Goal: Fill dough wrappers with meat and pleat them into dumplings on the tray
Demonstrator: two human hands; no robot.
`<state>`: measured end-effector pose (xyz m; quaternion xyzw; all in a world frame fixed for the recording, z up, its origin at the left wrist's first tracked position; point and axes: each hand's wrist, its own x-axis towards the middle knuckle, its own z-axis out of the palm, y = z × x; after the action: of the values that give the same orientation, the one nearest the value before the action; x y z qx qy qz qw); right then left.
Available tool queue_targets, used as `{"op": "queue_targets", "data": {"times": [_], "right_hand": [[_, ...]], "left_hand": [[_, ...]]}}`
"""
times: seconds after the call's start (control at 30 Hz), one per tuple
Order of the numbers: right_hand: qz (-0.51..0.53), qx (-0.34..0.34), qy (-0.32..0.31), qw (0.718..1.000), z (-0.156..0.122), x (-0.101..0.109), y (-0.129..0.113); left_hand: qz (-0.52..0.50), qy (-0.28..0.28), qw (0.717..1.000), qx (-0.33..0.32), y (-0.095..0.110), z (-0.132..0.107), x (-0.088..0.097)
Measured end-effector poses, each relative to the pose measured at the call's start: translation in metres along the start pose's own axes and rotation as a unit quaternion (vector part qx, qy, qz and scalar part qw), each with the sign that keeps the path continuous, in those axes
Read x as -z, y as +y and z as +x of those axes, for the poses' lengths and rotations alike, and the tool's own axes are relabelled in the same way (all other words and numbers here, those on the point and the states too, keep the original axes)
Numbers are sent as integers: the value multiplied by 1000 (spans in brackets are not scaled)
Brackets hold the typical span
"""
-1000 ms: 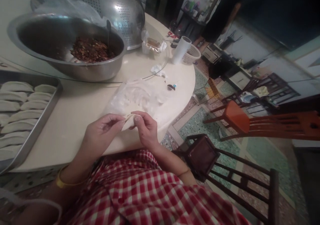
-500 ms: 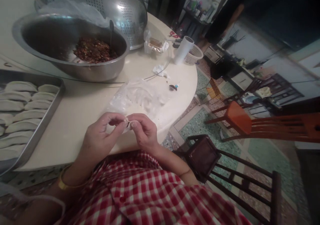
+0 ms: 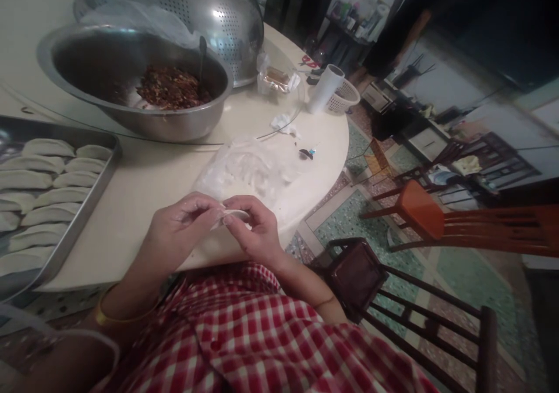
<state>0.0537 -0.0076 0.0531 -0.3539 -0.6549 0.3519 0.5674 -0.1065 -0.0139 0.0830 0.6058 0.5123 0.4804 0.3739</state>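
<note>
Between my two hands is a pale dumpling (image 3: 236,212), held just above the table's near edge. My left hand (image 3: 183,230) pinches its left end between thumb and fingers. At the other end, my right hand (image 3: 255,230) presses the edge with thumb and bent forefinger. Most of the dumpling hides behind my fingers. On the left, a metal tray (image 3: 94,206) holds rows of folded dumplings (image 3: 50,213). A large steel basin (image 3: 174,126) stands beyond, with dark chopped filling (image 3: 172,87) and a spoon handle (image 3: 202,55) in it.
A floury plastic sheet (image 3: 248,163) lies in front of my hands. Behind it are a steel colander (image 3: 238,32), a wrapped packet (image 3: 278,80), a white roll (image 3: 326,88) and a small basket (image 3: 345,97). Chairs (image 3: 419,209) stand on the right. A person (image 3: 402,32) is in the background.
My right thumb and fingers have shifted along the dumpling's edge, and more of its pale rim shows. The whole view has moved slightly, so the table things sit further right.
</note>
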Motion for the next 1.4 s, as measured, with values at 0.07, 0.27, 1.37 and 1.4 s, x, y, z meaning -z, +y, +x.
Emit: {"op": "queue_targets", "data": {"times": [0.07,0.27,1.37,1.4], "right_hand": [[1,-9,4,1000,0,0,0],[-15,12,-16,1000,2,1,5],[-97,171,17,980,4,-10,9],[-90,164,10,982,4,-9,9]], "left_hand": [[-4,0,1000,-3,2,-1,1],[7,-9,1000,23,3,-4,7],[219,-30,961,-166,-10,-8,23],[220,-27,961,-166,-10,-8,23]]}}
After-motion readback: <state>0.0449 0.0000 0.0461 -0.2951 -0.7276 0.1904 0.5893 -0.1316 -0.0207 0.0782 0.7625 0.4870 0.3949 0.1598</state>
